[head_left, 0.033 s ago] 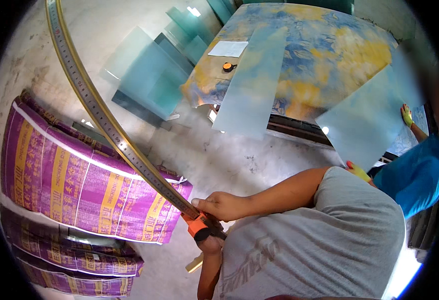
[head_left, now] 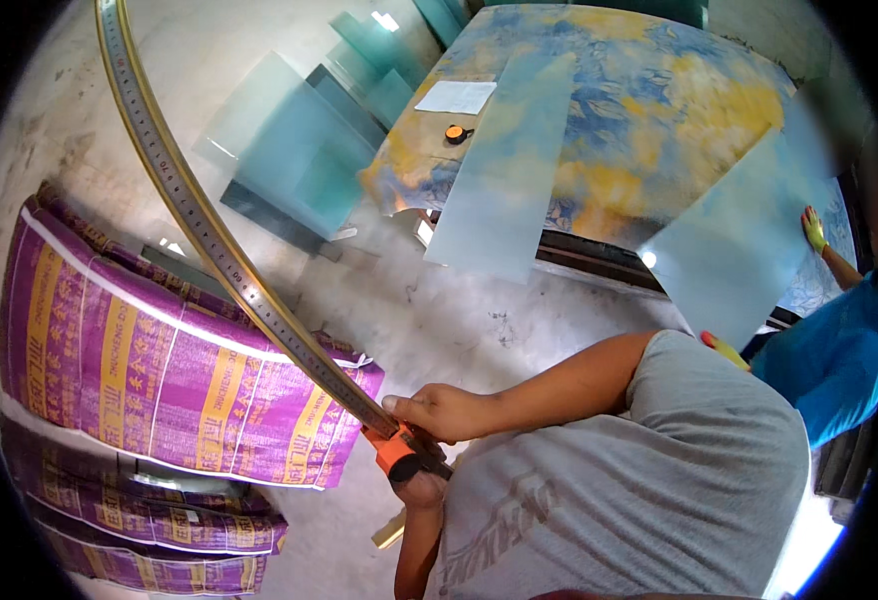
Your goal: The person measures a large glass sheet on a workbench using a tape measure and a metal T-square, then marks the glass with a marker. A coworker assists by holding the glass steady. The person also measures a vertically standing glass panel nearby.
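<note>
A long metal ruler (head_left: 184, 205) with brass-coloured edges and dark markings runs from the upper left down to my body. An orange block (head_left: 395, 455) with a black round part sits on it near its lower end. My right hand (head_left: 449, 412) is closed around the ruler beside the block, thumb lying along the top. Just under the block is my left hand (head_left: 419, 488), gripping from below, its fingers mostly hidden. The ruler's near end rests against my grey shirt.
Purple-wrapped stacks (head_left: 179, 350) stand left. Glass panes (head_left: 299, 150) lean behind them. On a blue-yellow table (head_left: 619, 120) are a glass strip (head_left: 504, 190), paper (head_left: 456, 97) and tape measure (head_left: 456, 134). At right, a gloved co-worker (head_left: 829, 350) holds a glass pane (head_left: 739, 240).
The co-worker's glass pane and lower gloved hand have shifted slightly right. The ruler's far end has swung a little to the right; my hands keep their grip.
</note>
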`<state>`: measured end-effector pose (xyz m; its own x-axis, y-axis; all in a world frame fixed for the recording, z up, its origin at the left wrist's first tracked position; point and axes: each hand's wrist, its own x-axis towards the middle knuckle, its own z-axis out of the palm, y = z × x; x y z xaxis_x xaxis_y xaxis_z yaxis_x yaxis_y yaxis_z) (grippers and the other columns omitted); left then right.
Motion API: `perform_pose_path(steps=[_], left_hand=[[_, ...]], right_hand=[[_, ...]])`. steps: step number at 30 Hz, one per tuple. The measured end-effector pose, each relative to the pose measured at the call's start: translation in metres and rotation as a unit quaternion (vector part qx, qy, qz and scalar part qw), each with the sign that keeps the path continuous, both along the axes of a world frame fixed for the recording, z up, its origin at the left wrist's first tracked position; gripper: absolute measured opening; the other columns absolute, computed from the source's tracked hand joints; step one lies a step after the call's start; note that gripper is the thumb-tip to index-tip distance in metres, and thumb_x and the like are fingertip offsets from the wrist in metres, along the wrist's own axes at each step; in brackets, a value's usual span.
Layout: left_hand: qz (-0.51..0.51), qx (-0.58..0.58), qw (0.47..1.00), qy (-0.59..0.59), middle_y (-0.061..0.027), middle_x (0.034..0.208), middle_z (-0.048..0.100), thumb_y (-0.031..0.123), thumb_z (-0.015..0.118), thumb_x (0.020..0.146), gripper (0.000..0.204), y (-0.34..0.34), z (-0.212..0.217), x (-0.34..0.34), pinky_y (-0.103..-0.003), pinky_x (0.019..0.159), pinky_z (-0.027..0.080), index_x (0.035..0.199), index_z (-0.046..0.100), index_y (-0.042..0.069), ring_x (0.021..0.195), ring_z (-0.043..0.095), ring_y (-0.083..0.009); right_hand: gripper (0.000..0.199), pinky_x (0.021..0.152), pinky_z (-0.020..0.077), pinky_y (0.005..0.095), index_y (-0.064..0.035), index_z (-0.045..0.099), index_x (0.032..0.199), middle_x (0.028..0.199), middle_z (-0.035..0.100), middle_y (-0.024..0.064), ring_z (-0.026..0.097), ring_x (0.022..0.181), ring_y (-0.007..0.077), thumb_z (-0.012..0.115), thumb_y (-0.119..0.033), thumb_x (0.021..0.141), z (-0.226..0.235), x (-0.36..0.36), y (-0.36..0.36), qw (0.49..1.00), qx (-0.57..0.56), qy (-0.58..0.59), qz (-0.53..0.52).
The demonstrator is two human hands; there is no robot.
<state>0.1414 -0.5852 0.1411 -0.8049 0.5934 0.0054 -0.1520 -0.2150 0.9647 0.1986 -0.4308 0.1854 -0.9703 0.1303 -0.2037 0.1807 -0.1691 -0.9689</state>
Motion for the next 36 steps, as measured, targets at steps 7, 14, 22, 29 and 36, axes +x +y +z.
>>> perform_pose_path(steps=[7, 14, 22, 29, 36], left_hand=[[-0.025, -0.006, 0.999, 0.043, -0.0009, 0.086, 0.060, 0.055, 0.059, 0.098, 0.051, 0.047, 0.006, -0.097, -0.023, 0.054, 0.048, 0.126, 0.051, 0.013, 0.066, 0.059, -0.0105], [-0.068, 0.056, 0.987, -0.131, -0.0018, 0.091, 0.068, 0.049, 0.073, 0.092, 0.058, 0.052, -0.056, -0.243, -0.028, 0.049, 0.047, 0.133, 0.052, 0.015, 0.067, 0.063, -0.0147], [-0.320, 0.199, 0.841, -0.388, -0.0073, 0.120, 0.072, 0.063, 0.054, 0.099, 0.062, 0.094, -0.107, -0.401, -0.043, 0.082, 0.056, 0.134, 0.063, 0.013, 0.093, 0.069, -0.0272], [-0.339, 0.098, 0.910, -0.218, -0.0072, 0.112, 0.069, 0.064, 0.062, 0.092, 0.064, 0.186, -0.083, -0.429, -0.042, 0.066, 0.054, 0.136, 0.057, 0.018, 0.086, 0.066, -0.0261], [-0.390, 0.148, 0.828, -0.376, -0.0097, 0.115, 0.072, 0.067, 0.060, 0.093, 0.068, 0.292, -0.108, -0.445, -0.043, 0.074, 0.058, 0.141, 0.055, 0.019, 0.094, 0.070, -0.0301]], right_hand=[[0.080, 0.062, 0.0513, 0.0372, -0.0039, 0.068, 0.078, 0.065, 0.060, 0.0063, 0.059, 0.060, 0.0203, 0.034, -0.072, 0.104, -0.029, -0.102, 0.037, 0.998, -0.064, 0.002, -0.017], [0.065, 0.112, 0.0393, 0.0542, -0.0039, 0.058, 0.134, 0.141, 0.055, 0.0233, 0.049, 0.136, 0.0402, 0.073, -0.044, 0.085, -0.167, -0.171, 0.154, 0.799, 0.566, -0.012, -0.200], [0.069, 0.120, 0.0289, 0.0572, -0.0122, 0.047, 0.151, 0.159, 0.038, 0.0187, 0.029, 0.152, 0.0352, 0.069, -0.027, 0.087, -0.250, -0.158, 0.232, 0.688, 0.558, -0.421, -0.195], [0.061, 0.120, 0.0299, 0.0563, -0.0178, 0.055, 0.145, 0.155, 0.043, 0.0145, 0.033, 0.149, 0.0341, 0.071, -0.024, 0.086, -0.255, -0.163, 0.254, 0.685, 0.558, -0.409, -0.229], [0.058, 0.120, 0.0277, 0.0595, -0.0175, 0.055, 0.144, 0.158, 0.042, 0.0130, 0.032, 0.149, 0.0346, 0.070, -0.022, 0.088, -0.254, -0.156, 0.343, 0.692, 0.545, -0.395, -0.262]])
